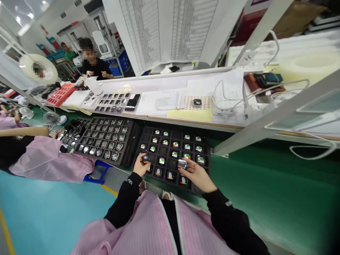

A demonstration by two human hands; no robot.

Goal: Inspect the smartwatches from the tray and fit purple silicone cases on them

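Observation:
My left hand [140, 165] is closed on a dark smartwatch body [145, 159] with a lit screen, over the front left part of a black compartment tray [166, 164]. Between the fingers of my right hand [196, 174] is a second watch body [182, 164], tilted, its face greyish and shiny. Both hands are just above the tray. Many of its pockets hold square watch bodies with green and white lit screens, such as one watch [162, 161] between my hands. Some pockets hold nothing.
To the left stands another black tray [105, 138] full of watch cases, with a co-worker in a pink smock [53, 156] beside it. Behind runs a white shelf [159, 115] carrying a clear tray [113, 102], papers and cables. A slanting white post [255, 127] rises at right.

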